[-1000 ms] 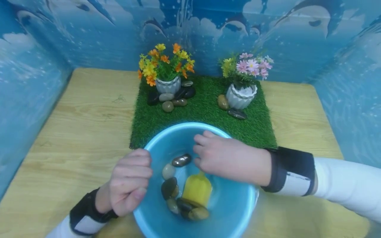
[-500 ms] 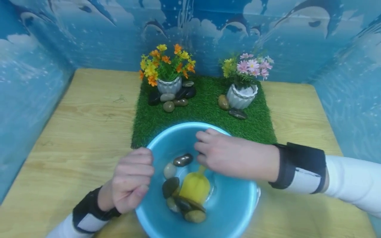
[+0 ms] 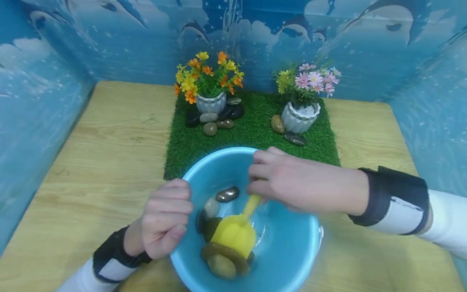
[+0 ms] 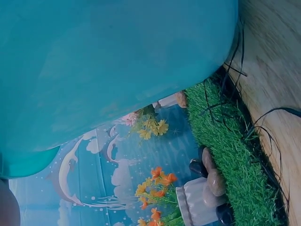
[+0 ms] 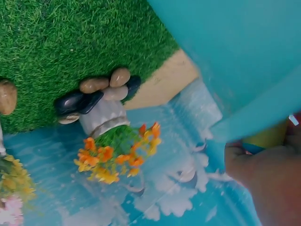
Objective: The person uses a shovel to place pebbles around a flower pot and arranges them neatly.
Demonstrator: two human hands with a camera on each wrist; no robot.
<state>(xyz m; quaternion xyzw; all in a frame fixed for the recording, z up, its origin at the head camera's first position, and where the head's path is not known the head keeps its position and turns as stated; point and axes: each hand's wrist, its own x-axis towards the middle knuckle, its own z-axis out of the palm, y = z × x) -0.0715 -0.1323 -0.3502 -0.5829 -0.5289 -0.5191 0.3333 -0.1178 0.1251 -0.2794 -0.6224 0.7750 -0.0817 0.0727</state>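
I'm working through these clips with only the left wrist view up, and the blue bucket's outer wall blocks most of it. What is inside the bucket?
Observer: The head view shows a yellow shovel among several stones in the bucket.
Reviewer: Is anyone holding that shovel? I get no sight of it here.
Observer: Yes, the right hand grips it by its handle.
Reviewer: Pink flowers show past the bucket's edge for me, but their pot is mostly blocked. Anything in front of it?
Observer: A dark stone lies on the grass mat just in front of that pot, as the head view shows.
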